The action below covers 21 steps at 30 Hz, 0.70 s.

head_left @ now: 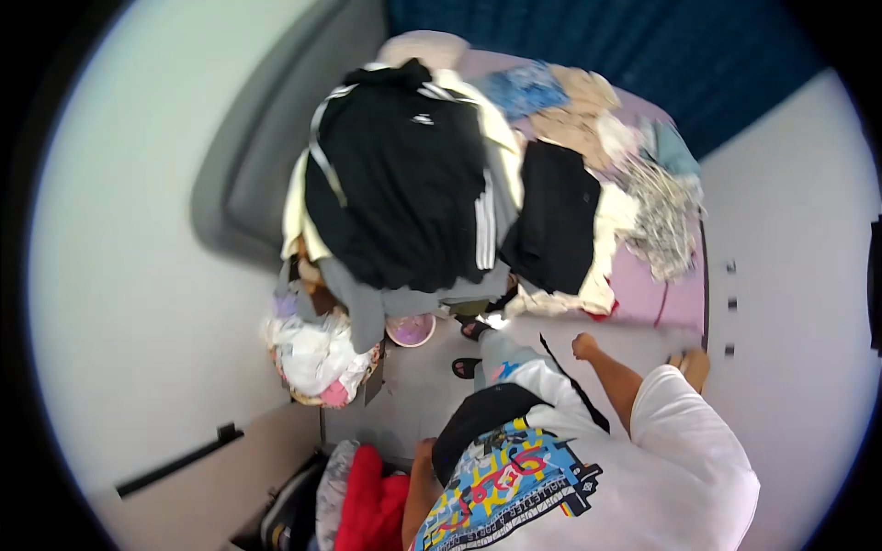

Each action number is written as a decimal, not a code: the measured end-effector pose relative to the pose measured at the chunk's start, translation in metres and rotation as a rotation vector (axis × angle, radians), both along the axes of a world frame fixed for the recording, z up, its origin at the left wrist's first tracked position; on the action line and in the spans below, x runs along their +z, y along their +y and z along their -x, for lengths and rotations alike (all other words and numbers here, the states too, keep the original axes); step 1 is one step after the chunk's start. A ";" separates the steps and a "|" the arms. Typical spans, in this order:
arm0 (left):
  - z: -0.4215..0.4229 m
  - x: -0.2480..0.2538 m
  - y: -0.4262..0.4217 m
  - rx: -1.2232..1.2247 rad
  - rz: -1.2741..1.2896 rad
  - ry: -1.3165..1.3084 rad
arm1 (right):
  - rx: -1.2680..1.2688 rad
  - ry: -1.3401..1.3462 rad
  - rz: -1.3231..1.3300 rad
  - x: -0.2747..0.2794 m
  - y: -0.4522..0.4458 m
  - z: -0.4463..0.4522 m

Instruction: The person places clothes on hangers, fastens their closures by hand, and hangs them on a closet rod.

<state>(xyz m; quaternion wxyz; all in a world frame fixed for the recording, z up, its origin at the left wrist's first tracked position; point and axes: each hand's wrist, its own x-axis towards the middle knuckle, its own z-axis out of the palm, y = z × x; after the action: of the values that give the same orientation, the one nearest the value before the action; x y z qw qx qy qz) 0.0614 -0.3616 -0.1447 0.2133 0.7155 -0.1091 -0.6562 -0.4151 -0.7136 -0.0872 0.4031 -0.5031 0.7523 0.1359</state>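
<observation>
A folded black garment (556, 216) lies on the bed, over cream cloth (610, 241) that shows along its lower and right edges; its long axis runs roughly up and down the view, tilted a little. It sits above both hands in the view, straight up from the right hand (583, 347), which is clearly the nearer, apart from it and just off the bed's edge. That hand looks loosely curled, with nothing visible in it. The left hand (424, 450) hangs lower and farther off, half hidden beside a black item (487, 418) at the waist (bag or cloth, I cannot say), so I cannot tell whether its fingers are spread or pinching anything. Left of the garment, a black striped top (404, 179) lies spread out on other clothes, its collar toward the top of the view. Crumpled grey fabric (657, 216) lies to the right on the pink sheet (643, 292). Farther out, a heaped laundry basket (333, 395) stands on the floor, near a pinkish basin (410, 342).
</observation>
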 end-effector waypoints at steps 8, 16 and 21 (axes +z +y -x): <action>-0.029 0.013 -0.108 -0.145 0.088 -0.053 | 0.027 -0.038 0.050 -0.054 0.100 0.036; -0.050 0.040 -0.234 0.115 0.148 0.019 | -0.314 -0.060 0.104 0.013 0.112 0.070; 0.004 0.007 -0.283 -0.106 0.114 -0.128 | -0.463 -0.027 0.172 0.009 0.139 0.123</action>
<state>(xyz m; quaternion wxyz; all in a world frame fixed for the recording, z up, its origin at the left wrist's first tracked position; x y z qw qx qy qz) 0.0575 -0.6448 -0.1382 0.2114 0.7359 -0.1976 -0.6122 -0.5378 -0.5743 -0.0783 0.3889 -0.3517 0.8509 -0.0314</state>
